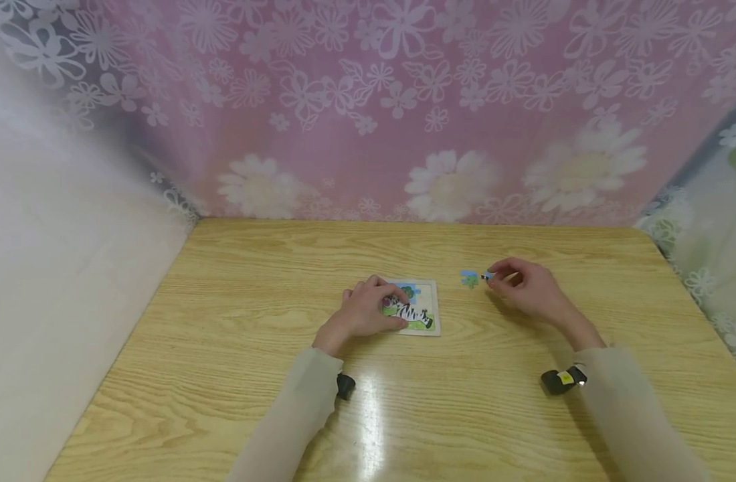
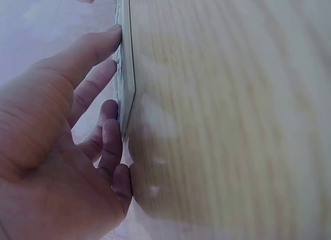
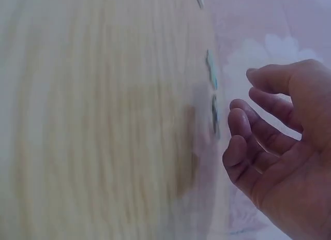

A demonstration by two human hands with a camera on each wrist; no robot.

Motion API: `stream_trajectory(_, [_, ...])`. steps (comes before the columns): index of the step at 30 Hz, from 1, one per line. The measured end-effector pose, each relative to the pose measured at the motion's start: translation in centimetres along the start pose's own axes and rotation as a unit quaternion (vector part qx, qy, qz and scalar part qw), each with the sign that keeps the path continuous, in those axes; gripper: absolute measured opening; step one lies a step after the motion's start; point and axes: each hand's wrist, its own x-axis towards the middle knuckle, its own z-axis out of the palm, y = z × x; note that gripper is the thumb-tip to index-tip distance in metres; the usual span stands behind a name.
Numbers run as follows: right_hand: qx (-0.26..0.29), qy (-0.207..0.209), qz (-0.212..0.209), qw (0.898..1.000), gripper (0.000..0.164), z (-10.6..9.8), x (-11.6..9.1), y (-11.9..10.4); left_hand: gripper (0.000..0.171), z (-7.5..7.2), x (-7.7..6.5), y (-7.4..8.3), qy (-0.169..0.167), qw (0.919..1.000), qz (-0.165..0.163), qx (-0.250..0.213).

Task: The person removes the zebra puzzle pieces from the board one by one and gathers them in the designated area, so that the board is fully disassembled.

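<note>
A small square jigsaw board (image 1: 435,314) with a zebra picture lies on the table. My left hand (image 1: 366,309) rests over its left side, thumb and fingertips on its face, covering part of the picture. In the left wrist view, the thumb tip touches the board (image 2: 126,85) near its edge. My right hand (image 1: 532,289) hovers at a blue-and-dark puzzle piece (image 1: 486,276), its fingertips beside it. The right wrist view shows that piece (image 3: 215,116) on the table, apart from the loosely bent fingers. A blue-and-green piece (image 1: 469,279) lies just left of it.
The wood-grain table (image 1: 253,268) extends around the board on all sides. A pink flowered cloth (image 1: 356,134) hangs along its back edge, with pale fabric (image 1: 73,234) at the left. Black wrist cameras (image 1: 563,379) are strapped at both cuffs.
</note>
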Motion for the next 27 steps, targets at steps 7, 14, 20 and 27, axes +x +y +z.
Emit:
stream_trajectory(7, [0.014,-0.03,-0.029,0.999,0.028,1.6,-1.0,-2.0,0.033,-0.1,-0.1,0.0,-0.003,1.0,0.003,-0.004])
stream_trajectory(14, [0.026,-0.05,-0.077,0.995,0.025,3.7,-1.4,-3.4,0.034,0.0,0.0,0.0,-0.004,1.0,-0.001,-0.001])
stream_trajectory(20, [0.044,-0.065,-0.098,0.992,0.024,5.2,-1.4,-4.6,0.034,-0.2,0.0,0.3,-0.005,1.0,-0.006,-0.001])
stream_trajectory(27, [0.028,-0.077,-0.094,0.992,0.024,6.3,-1.3,-5.8,0.035,-0.2,0.1,0.3,-0.006,0.9999,-0.012,0.001])
